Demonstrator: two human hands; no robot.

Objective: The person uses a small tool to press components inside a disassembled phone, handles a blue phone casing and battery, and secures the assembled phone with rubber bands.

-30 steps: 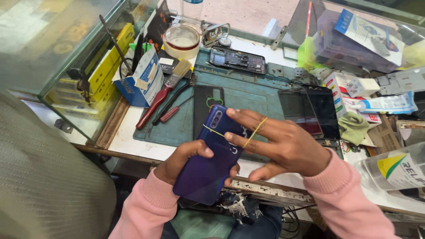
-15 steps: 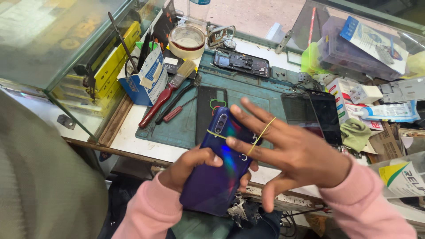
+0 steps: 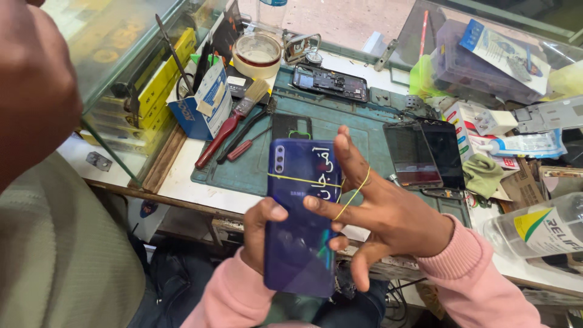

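Head view: left hand point(image 3: 261, 234) grip around blue phone point(image 3: 300, 212), right hand point(image 3: 388, 209) fingers splayed wide, stretching yellow rubber band point(image 3: 352, 194).

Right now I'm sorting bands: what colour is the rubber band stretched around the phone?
Yellow, on the glossy blue-purple phone; head view.

Single head view, looking steeply down, close over cluttered workbench point(image 3: 182, 176).

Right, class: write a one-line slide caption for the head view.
Left hand holds a blue phone while the right hand stretches a yellow rubber band around it.
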